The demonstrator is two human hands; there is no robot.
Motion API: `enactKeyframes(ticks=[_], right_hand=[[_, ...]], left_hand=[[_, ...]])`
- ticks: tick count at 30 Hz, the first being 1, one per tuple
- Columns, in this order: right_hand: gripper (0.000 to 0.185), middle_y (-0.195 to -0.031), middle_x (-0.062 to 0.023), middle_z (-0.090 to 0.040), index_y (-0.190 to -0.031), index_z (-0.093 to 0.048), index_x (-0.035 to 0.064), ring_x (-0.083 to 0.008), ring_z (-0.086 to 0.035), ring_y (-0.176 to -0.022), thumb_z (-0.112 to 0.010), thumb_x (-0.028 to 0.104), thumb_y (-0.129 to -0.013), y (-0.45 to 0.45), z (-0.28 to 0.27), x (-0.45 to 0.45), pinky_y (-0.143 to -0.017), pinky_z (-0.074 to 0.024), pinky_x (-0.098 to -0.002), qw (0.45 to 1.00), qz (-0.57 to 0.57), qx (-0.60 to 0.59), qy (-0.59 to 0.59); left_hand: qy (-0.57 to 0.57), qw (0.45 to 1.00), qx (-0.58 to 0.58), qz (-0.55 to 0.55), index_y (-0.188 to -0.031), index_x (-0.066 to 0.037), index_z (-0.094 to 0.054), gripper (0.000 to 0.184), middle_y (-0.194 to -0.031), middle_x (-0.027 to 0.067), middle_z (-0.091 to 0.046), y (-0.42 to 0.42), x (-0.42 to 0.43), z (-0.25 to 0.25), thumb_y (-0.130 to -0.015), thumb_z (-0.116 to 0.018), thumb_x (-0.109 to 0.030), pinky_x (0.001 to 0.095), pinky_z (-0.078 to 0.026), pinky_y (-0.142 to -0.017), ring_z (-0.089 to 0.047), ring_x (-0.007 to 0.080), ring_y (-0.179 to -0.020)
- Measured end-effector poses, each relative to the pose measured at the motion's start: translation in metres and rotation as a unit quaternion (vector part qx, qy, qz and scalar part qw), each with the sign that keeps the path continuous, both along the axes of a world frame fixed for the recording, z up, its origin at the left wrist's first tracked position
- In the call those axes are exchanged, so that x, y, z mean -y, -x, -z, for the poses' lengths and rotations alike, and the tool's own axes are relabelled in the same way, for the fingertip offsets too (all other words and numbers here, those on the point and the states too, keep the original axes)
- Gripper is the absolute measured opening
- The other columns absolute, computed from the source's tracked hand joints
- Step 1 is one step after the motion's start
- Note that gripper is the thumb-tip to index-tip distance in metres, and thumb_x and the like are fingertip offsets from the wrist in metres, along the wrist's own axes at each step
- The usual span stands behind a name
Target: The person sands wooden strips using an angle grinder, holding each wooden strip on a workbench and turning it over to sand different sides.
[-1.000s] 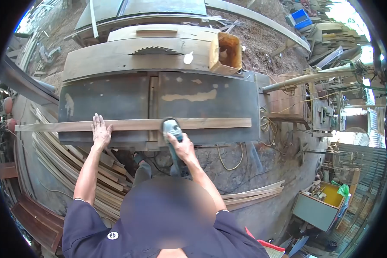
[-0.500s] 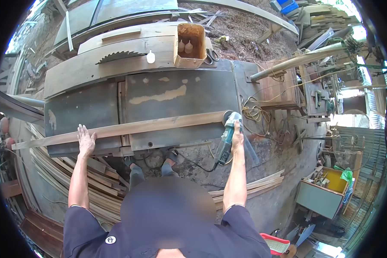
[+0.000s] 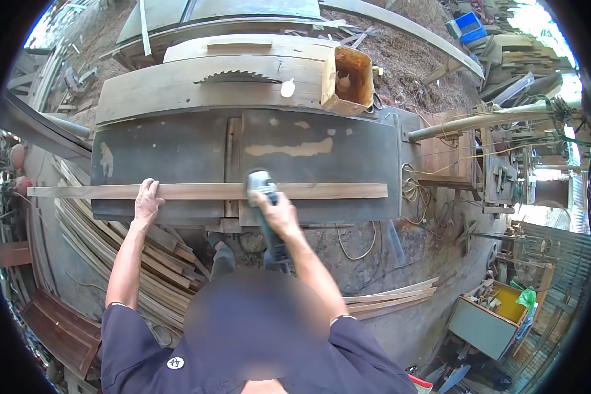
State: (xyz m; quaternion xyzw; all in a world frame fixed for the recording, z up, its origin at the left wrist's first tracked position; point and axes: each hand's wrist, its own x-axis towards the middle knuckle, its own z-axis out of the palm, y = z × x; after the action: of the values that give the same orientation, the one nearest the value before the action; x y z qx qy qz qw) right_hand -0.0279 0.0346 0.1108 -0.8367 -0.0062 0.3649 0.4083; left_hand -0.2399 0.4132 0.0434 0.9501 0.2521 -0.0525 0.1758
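A long, narrow wooden strip [image 3: 338,190] lies across the dark metal bench top [image 3: 171,148], its left end reaching past the bench edge. On the strip's left part rests my left hand [image 3: 148,201], its fingers curled over the wood. My right hand [image 3: 277,213] is wrapped round a green power tool [image 3: 269,230], whose grey head sits on the middle of the strip and covers part of it. The tool's working face is hidden beneath the head.
Behind the bench top, a board carries a toothed saw blade [image 3: 240,77], a white bottle [image 3: 287,88] and a yellowish container [image 3: 347,82]. Long wood strips [image 3: 111,243] lie at the lower left. A metal pole [image 3: 479,121] stands out at the right.
The tool and my right hand have moved left from the strip's right end to its middle. My left fingers, outstretched before, are now curled over the wood. The view has shifted.
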Motion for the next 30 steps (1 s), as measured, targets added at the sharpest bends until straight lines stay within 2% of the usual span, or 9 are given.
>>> enactKeyframes(ticks=[3,4,7,12,13,16,23,25,30], right_hand=[[0.089,-0.112,-0.0278,-0.07,-0.12,-0.061,-0.0056,-0.0339,-0.068,-0.111,-0.066,0.074,-0.08,0.023,-0.001,-0.065,-0.096,-0.0514,-0.0421,0.998,-0.048,-0.045,-0.026],[0.102,-0.119,-0.0343,-0.066,-0.129,-0.054,-0.0086,-0.0397,-0.065,-0.118,-0.063,0.08,-0.078,0.023,-0.007,-0.075,-0.099,-0.0504,-0.0444,0.996,-0.079,-0.049,-0.016],[0.095,-0.116,-0.0299,-0.068,-0.124,-0.06,-0.0068,-0.0374,-0.066,-0.114,-0.062,0.078,-0.08,0.017,-0.018,-0.064,-0.098,-0.0498,-0.043,0.996,-0.065,-0.054,-0.012],[0.085,-0.109,-0.0206,-0.072,-0.122,-0.066,-0.0005,-0.0279,-0.069,-0.103,-0.063,0.076,-0.083,-0.02,0.001,0.058,-0.091,-0.0528,-0.0397,0.998,0.024,-0.01,0.051],[0.079,-0.104,-0.015,-0.072,-0.121,-0.068,0.0015,-0.0223,-0.068,-0.096,-0.065,0.072,-0.085,-0.028,0.008,0.088,-0.087,-0.0538,-0.0378,0.997,0.062,0.005,0.036],[0.068,-0.083,-0.0034,-0.066,-0.106,-0.069,0.0027,-0.0123,-0.061,-0.065,-0.068,0.068,-0.089,-0.059,0.038,0.174,-0.057,-0.0518,-0.0296,0.98,0.195,0.014,-0.036],[0.075,-0.07,-0.0075,-0.065,-0.099,-0.068,0.0014,-0.0223,-0.067,-0.057,-0.061,0.075,-0.087,-0.129,0.017,0.281,-0.053,-0.0573,-0.0347,0.929,0.364,-0.021,-0.063],[0.07,-0.071,-0.0085,-0.065,-0.094,-0.068,-0.0017,-0.0215,-0.065,-0.057,-0.063,0.068,-0.091,-0.13,0.024,0.292,-0.053,-0.055,-0.0346,0.904,0.407,0.003,-0.132],[0.063,-0.076,-0.0068,-0.064,-0.11,-0.066,0.0027,-0.0189,-0.064,-0.059,-0.063,0.063,-0.094,-0.057,-0.007,0.239,-0.055,-0.0557,-0.0339,0.899,0.398,0.02,-0.181]], left_hand=[[-0.033,0.999,0.026,0.029,-0.118,-0.003,-0.06,0.062,-0.126,0.0137,-0.057,-0.012,0.001,-0.01,-0.062,-0.087,-0.006,0.0417,-0.049,-0.103,-0.054,0.0343,-0.122],[-0.031,0.999,0.027,0.029,-0.118,-0.003,-0.06,0.062,-0.126,0.0137,-0.057,-0.014,0.0,-0.011,-0.062,-0.087,-0.006,0.0417,-0.049,-0.103,-0.054,0.0343,-0.122],[-0.046,0.998,0.006,0.051,-0.113,-0.003,-0.059,0.06,-0.121,0.014,-0.057,-0.019,0.0,-0.016,-0.06,-0.087,-0.006,0.0419,-0.049,-0.1,-0.054,0.0351,-0.118],[-0.066,0.995,0.008,0.077,-0.111,-0.004,-0.058,0.062,-0.119,0.0141,-0.058,-0.019,-0.007,-0.009,-0.057,-0.087,-0.008,0.0438,-0.048,-0.099,-0.055,0.035,-0.115],[-0.071,0.995,0.005,0.076,-0.112,-0.004,-0.058,0.062,-0.119,0.014,-0.058,-0.019,-0.008,-0.008,-0.057,-0.087,-0.008,0.0443,-0.048,-0.098,-0.055,0.0351,-0.114],[-0.078,0.994,-0.001,0.076,-0.113,-0.003,-0.057,0.063,-0.118,0.0138,-0.058,-0.02,-0.003,-0.009,-0.057,-0.087,-0.007,0.0447,-0.048,-0.095,-0.056,0.0351,-0.113],[-0.085,0.993,-0.045,0.068,-0.116,-0.006,-0.056,0.066,-0.118,0.0109,-0.057,-0.026,-0.002,-0.017,-0.057,-0.087,-0.008,0.044,-0.048,-0.093,-0.055,0.0335,-0.113],[-0.092,0.99,-0.038,0.101,-0.115,-0.008,-0.056,0.069,-0.116,0.0107,-0.057,-0.029,-0.005,-0.018,-0.055,-0.089,-0.012,0.0456,-0.047,-0.094,-0.055,0.0331,-0.113],[-0.14,0.973,-0.066,0.172,-0.104,-0.012,-0.059,0.058,-0.107,0.0086,-0.054,-0.028,-0.007,-0.026,-0.056,-0.09,-0.027,0.0433,-0.042,-0.093,-0.053,0.0302,-0.11]])
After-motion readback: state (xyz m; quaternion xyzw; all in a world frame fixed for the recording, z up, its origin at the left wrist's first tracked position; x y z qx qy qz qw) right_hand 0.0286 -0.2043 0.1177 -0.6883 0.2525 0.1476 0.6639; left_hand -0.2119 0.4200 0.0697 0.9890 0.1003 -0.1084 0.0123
